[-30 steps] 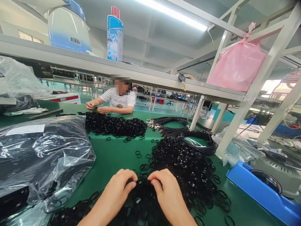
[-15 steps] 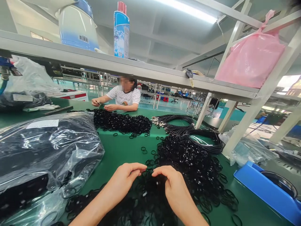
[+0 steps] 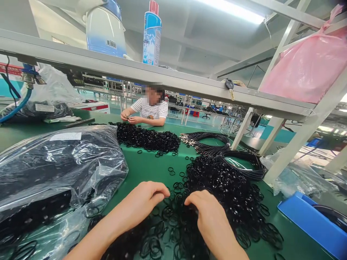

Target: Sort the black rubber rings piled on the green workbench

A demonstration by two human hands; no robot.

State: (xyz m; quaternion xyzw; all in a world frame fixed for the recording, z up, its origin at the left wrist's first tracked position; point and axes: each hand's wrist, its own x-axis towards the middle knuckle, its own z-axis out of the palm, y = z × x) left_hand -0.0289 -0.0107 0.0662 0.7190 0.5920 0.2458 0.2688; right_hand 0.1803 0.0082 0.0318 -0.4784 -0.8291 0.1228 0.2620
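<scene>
My left hand (image 3: 148, 198) hovers over loose black rubber rings (image 3: 154, 243), its thumb and index finger closed together. Any ring in that pinch is too small to tell from those behind it. A short gap away, my right hand (image 3: 207, 209) is curled with its index finger bent down; the thumb side is turned from view, and what it grips cannot be made out. Under and between both hands, scattered rings spread over the green table (image 3: 151, 169). Right of my right hand rises a dense heap of the same black rings (image 3: 222, 184).
A clear plastic bag of black parts (image 3: 89, 155) fills the left side. Coiled black cables (image 3: 208, 142) lie behind the heap, by a shelf post (image 3: 292, 144). A blue bin (image 3: 311, 224) stands at right. Across the table, a person (image 3: 151, 108) handles something beside another ring pile (image 3: 149, 139).
The view has shifted, so the scene sits further right. My hands have moved slightly apart, baring more rings between them. The person opposite has brought both hands together.
</scene>
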